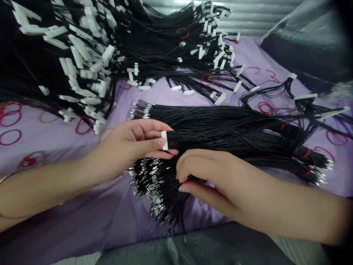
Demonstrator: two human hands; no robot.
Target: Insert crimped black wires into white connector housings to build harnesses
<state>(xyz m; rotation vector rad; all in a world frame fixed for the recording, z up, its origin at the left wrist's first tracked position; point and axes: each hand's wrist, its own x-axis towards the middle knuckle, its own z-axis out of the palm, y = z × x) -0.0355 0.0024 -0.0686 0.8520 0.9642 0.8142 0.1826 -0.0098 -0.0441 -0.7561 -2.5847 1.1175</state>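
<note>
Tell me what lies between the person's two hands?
Head view: a white connector pinched by the left hand, its black wires, and silver-tipped loose wires fill the gap to the right hand.

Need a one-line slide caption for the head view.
Left hand pinches a white connector; right hand grips black wires on a purple cloth.

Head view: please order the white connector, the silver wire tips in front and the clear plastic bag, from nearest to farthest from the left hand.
1. white connector: pinched in the fingertips of the left hand.
2. silver wire tips: just below that hand.
3. clear plastic bag: far off, top right.
</note>
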